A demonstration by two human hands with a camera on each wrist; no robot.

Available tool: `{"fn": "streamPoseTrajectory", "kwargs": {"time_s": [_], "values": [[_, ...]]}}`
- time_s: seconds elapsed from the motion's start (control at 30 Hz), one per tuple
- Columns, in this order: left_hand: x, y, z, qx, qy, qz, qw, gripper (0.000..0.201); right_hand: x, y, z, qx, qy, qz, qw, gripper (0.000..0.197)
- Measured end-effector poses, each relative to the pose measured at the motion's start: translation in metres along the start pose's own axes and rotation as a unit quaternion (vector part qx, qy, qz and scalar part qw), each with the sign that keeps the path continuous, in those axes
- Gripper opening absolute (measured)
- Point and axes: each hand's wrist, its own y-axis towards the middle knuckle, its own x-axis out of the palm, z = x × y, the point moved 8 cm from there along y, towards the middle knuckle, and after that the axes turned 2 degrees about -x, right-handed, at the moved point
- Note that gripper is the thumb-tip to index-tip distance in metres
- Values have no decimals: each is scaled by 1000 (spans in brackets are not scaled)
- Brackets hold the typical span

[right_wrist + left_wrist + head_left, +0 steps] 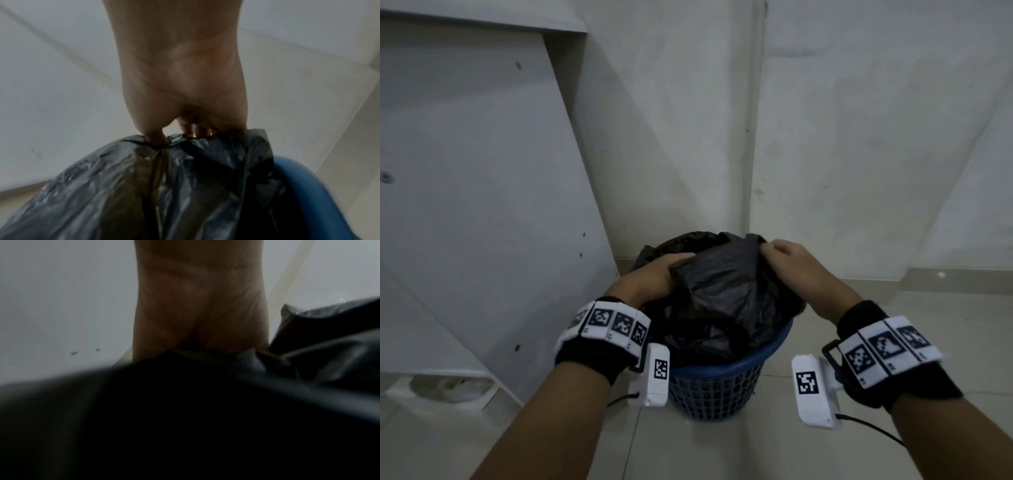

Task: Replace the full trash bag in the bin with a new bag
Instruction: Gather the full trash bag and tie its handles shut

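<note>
A blue mesh bin (717,383) stands on the floor in the corner, holding a black trash bag (722,291). My left hand (654,274) grips the bag's edge on the left side, fingers tucked into the plastic. My right hand (787,260) pinches a bunched fold of the bag at the upper right. In the right wrist view the thumb and fingers (156,138) close on the crumpled bag (144,186), with the bin rim (304,186) at the right. In the left wrist view the palm (197,305) meets the dark bag (185,418), and the fingertips are hidden.
A white cabinet panel (476,205) stands close on the left of the bin. White walls meet in a corner (753,137) right behind it. Pale tiled floor (893,342) spreads to the right and in front.
</note>
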Motion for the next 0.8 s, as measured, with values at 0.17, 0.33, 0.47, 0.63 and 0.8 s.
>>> {"fn": "streamPoseTrajectory", "kwargs": {"time_s": [0.17, 0.33, 0.47, 0.63, 0.8], "values": [[-47, -5, -30, -83, -7, 302, 950, 30, 1, 2, 23, -17, -198, -7, 980, 25], [-63, -16, -100, -255, 16, 319, 913, 68, 2, 4, 38, -23, -234, -10, 972, 20], [-57, -19, -122, -207, -69, 326, 920, 64, 9, 3, 35, -75, -224, -29, 971, 12], [-59, -4, -97, -124, 30, 299, 946, 66, 19, 1, 29, -114, -273, -78, 952, 63], [-42, 11, -90, -137, 208, 204, 947, 43, 20, 4, 33, -107, -300, -91, 944, 67]]}}
